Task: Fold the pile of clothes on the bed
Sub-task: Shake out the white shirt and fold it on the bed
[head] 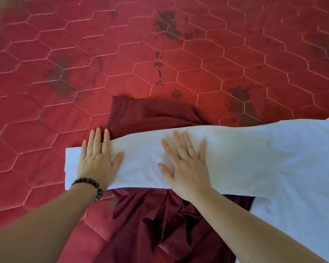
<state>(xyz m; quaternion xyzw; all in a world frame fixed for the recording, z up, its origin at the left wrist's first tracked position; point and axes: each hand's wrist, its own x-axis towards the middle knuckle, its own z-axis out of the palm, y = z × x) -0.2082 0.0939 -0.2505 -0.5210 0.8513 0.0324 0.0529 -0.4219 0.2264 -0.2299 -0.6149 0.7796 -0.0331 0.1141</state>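
Red quilted bed (pixel 159 54): flat hands press white cloth (pixel 235 149).

Both arms stretched forward, bare to the elbow. Left hand (pixel 98 158) flat, palm down, fingers straight and close together, beads (pixel 89 186) round the wrist. Right hand (pixel 184 164) flat too, fingers spread

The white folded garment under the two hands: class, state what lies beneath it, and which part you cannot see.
A dark maroon garment lies beneath the white garment, showing above and below it on the red quilted bed. Its middle is covered. Both the left hand and right hand press flat on top.
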